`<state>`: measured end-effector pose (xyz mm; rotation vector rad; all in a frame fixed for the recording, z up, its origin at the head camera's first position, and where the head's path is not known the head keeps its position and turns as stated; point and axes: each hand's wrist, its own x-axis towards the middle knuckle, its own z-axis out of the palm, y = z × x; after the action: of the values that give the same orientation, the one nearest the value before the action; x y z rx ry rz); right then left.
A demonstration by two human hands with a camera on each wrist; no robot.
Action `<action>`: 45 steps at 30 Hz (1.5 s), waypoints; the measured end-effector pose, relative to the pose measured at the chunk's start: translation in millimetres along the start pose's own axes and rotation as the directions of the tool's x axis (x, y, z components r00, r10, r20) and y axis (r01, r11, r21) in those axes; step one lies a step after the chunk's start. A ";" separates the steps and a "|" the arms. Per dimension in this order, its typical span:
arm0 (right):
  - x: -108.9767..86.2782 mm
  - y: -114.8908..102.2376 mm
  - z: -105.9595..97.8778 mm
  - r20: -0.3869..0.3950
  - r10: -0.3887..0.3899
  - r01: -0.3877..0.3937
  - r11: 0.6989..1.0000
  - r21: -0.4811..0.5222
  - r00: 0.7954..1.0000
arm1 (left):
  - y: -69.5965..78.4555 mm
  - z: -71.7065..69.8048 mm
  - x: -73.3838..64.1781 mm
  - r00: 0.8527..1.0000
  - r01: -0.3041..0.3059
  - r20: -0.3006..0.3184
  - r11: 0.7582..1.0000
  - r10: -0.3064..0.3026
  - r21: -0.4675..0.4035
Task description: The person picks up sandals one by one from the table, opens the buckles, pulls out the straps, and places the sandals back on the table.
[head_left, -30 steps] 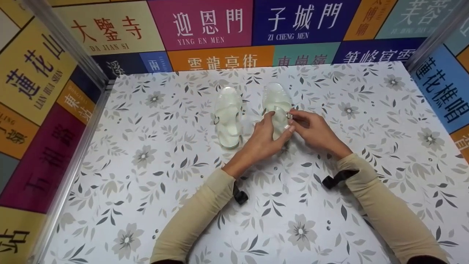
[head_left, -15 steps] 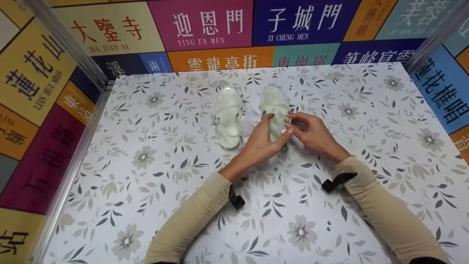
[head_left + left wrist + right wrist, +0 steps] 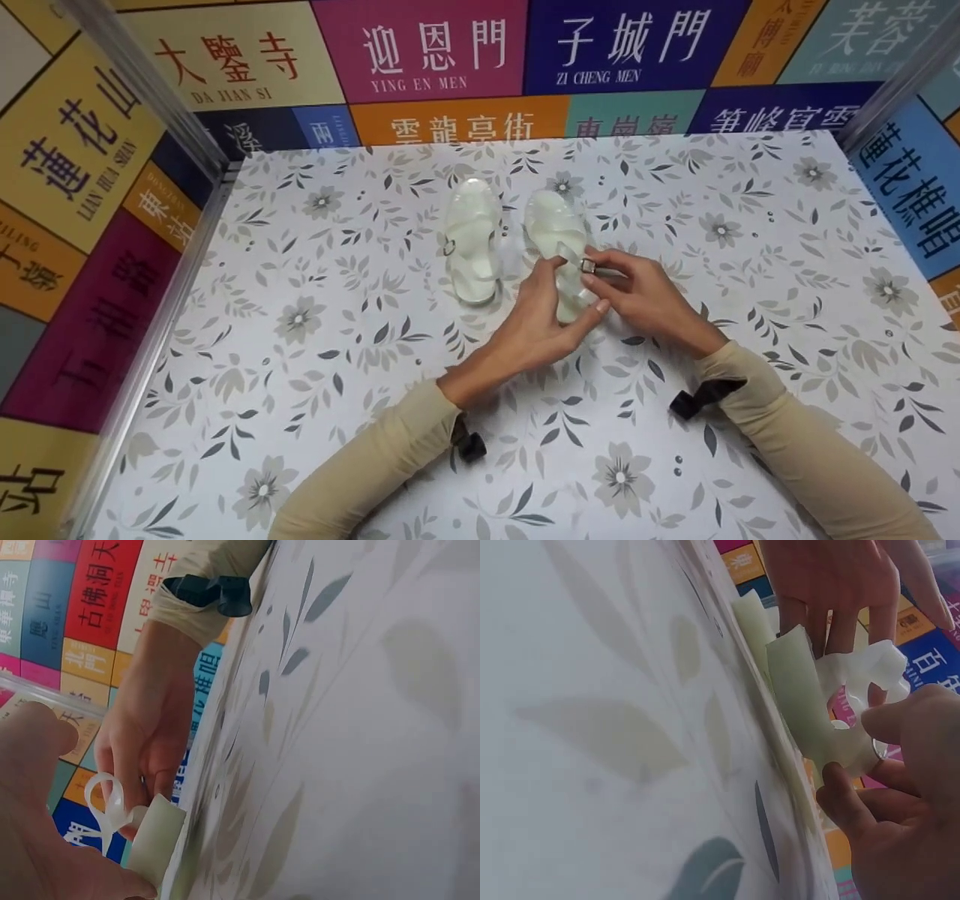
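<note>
A pair of pale, translucent jelly sandals lies on the patterned cloth. My left hand (image 3: pixel 541 315) grips the right-hand sandal (image 3: pixel 553 214) from its left side, index fingertip at the strap (image 3: pixel 571 255). At the sandal's right side, my right hand (image 3: pixel 646 296) pinches the strap by its small metal buckle (image 3: pixel 588 265). In the left wrist view the strap loop (image 3: pixel 111 810) stands up above the heel of the sole (image 3: pixel 159 836). The right wrist view shows the sole (image 3: pixel 799 682) edge-on, the strap (image 3: pixel 889 664) arching between both hands. The left-hand sandal (image 3: pixel 474 210) lies untouched, toe away from me.
A white cloth (image 3: pixel 360 420) with grey flowers and leaves covers the table. Colourful panels (image 3: pixel 435 52) with large characters enclose its back and sides, with clear edge strips at the corners. A black camera mount (image 3: pixel 472 446) sits on each wrist.
Both hands have drawn the right-hand sandal toward me and slightly left, its toe now lower than the other's. The right hand keeps its pinch at the buckle. The left-hand sandal stays put.
</note>
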<state>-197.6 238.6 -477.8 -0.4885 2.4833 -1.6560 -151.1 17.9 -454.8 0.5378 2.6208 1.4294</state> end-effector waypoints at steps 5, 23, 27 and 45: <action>-11.9 -1.6 2.8 0.024 -0.056 0.056 0.998 -0.018 0.998 | 0.3 1.5 -15.7 0.999 0.006 0.051 1.000 -0.007 0.014; -17.6 -2.8 -7.7 0.021 0.022 -0.019 0.986 -0.164 1.000 | -2.0 -0.3 -4.3 0.949 -0.284 -0.066 0.924 0.309 0.256; -12.2 6.3 -16.3 0.126 0.039 -0.027 0.995 -0.095 0.991 | -2.9 -4.8 15.2 0.935 -0.338 0.003 0.888 0.355 0.313; -8.6 24.5 -18.8 0.237 0.020 -0.073 0.974 0.215 0.971 | -22.2 -10.9 32.4 0.973 -0.231 0.027 0.961 0.230 0.150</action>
<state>-199.5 266.4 -493.4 -0.5565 2.0977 -1.7208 -189.8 9.9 -464.9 0.8917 2.7499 1.2827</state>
